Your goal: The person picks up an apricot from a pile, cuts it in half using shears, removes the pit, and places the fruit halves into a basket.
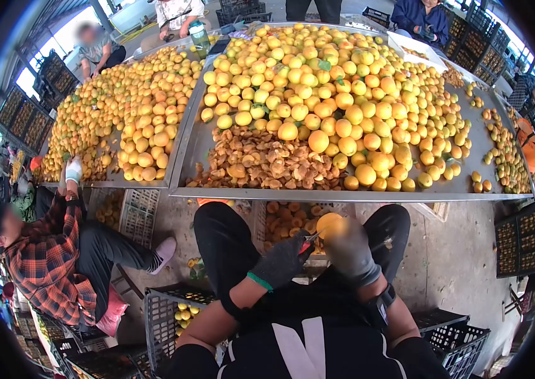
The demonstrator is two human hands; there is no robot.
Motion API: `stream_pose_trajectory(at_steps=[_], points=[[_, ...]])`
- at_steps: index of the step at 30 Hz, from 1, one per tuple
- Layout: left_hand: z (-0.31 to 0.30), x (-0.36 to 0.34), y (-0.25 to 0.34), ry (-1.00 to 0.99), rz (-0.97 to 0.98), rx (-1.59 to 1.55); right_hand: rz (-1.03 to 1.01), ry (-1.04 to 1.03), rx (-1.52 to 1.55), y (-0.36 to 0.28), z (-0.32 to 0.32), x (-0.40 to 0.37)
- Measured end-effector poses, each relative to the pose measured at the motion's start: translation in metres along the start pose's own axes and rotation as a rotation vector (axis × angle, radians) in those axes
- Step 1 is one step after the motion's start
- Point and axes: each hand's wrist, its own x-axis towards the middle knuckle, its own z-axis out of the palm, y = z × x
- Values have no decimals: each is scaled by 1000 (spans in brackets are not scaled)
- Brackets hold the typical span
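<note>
left hand [278, 260] grips red-handled tool [308, 243], long axis slanting forward-right toward fruit [330, 224] held by right hand [351, 254].

Left hand [278, 260], gloved: red-handled tool [306, 245] | right hand [352, 252], gloved, blurred: yellow-orange fruit [330, 224] at tool's tip | counter [343, 194] ahead: heaped whole fruit [318, 141], browned pieces [273, 163] near edge | between knees: crate [259, 222], cut fruit [283, 222]

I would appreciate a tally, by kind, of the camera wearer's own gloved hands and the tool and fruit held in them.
Gloved hands: 2 (left hand, right hand)
Red-handled tool: 1
Yellow-orange fruit: 1
Total: 4
</note>
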Motion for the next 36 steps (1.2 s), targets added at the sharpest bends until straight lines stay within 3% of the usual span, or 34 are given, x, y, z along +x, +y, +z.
stream_pose_trajectory(at_steps=[4,6,7,9,16,18,19,22,24,27,30,32,34,36], points=[[-1,-1,0,34,11,50,-78,-9,-339,-4,0,3],[11,-1,-6,108,91,97,32,-28,-25,5,-3,1],[15,-2,-8,181,169,144,33,-29,-26,8,-1,-1],[16,-5,-10,190,137,179,129,26,184,9,8,-2],[13,-8,-10,227,121,270,91,-87,-62,1,16,0],[13,-8,-11,239,115,280,208,-41,380,7,22,-1],[13,-9,-11,249,107,289,210,-43,380,7,23,-1],[7,-10,-9,184,57,321,163,-16,305,6,24,2],[8,-9,-12,188,54,291,48,-81,-34,1,20,6],[10,-12,-13,215,59,276,-34,-27,-282,-1,21,6],[10,-13,-18,242,91,277,82,-24,-47,11,14,4],[9,-10,-23,257,110,269,116,-10,-56,11,15,4],[9,-9,-25,196,8,172,150,8,-60,13,16,4],[12,-13,-28,220,18,69,9,72,-586,14,16,6]])
